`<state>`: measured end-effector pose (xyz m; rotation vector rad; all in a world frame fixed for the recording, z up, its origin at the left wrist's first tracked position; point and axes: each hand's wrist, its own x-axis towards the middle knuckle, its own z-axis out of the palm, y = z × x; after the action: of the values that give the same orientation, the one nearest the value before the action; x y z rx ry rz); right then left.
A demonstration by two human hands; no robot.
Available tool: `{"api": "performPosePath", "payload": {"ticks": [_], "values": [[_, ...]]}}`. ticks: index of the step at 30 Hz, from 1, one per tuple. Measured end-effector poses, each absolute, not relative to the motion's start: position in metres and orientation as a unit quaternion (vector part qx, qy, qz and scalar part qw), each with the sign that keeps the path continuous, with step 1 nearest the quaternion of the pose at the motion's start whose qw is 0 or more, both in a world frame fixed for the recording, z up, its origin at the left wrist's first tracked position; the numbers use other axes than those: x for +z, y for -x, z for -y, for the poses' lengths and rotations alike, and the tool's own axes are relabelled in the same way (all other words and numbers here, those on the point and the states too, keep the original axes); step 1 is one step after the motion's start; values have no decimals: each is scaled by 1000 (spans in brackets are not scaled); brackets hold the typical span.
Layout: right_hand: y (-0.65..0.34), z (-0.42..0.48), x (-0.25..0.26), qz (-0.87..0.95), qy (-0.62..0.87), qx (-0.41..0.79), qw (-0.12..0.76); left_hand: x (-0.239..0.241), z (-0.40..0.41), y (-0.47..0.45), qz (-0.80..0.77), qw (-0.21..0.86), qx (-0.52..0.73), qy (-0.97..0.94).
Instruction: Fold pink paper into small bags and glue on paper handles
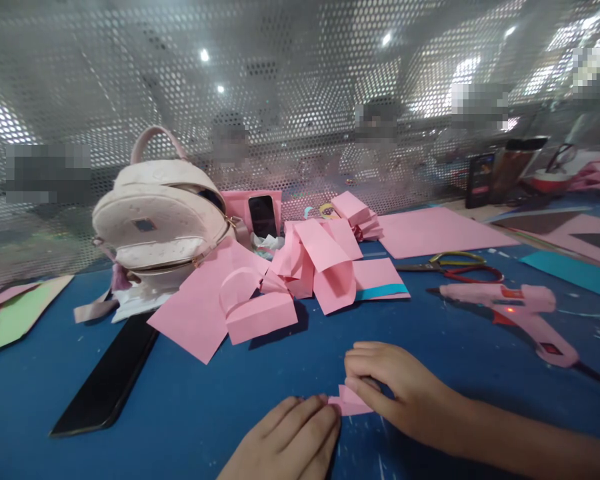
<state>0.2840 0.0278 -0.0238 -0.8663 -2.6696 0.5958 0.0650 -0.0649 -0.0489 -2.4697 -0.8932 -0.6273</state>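
A small folded piece of pink paper (353,402) lies on the blue desk (205,400), close to its near edge and a little right of the middle. The right hand (400,387) comes in from the near right corner. Its fingers (367,370) are curled together and clamped on the right part of the piece, with the thumb tucked beneath them. The left hand (285,440) rests palm down at the near edge. Its fingers are stretched out side by side, not closed on anything, and their tips touch the left side of the piece.

Further back, around the middle of the desk, sits a loose heap of cut and curled pink paper pieces (320,257). Toward the far left stands a pale pink leather backpack (160,213), with a flat black slab (107,383) lying in front of it. A black smartphone (263,215) leans upright just right of the backpack. A large flat pink sheet (437,230) lies toward the far right. Nearer than that sheet lie scissors with yellow and red handles (453,265), and nearer again a pink hot glue gun (515,310), well apart from the hands. A pale green sheet (20,313) lies at the left edge. A perforated metal screen (300,100) rises along the far edge.
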Motion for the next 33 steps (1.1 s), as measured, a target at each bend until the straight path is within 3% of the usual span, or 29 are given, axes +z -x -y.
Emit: {"api": "performPosePath", "payload": {"ticks": [13, 33], "values": [[-283, -22, -32, 936, 270, 156, 163, -41, 67, -67, 318, 210, -222, 897], [-278, -19, -28, 951, 245, 137, 127, -45, 66, -67, 307, 220, -236, 895]]}}
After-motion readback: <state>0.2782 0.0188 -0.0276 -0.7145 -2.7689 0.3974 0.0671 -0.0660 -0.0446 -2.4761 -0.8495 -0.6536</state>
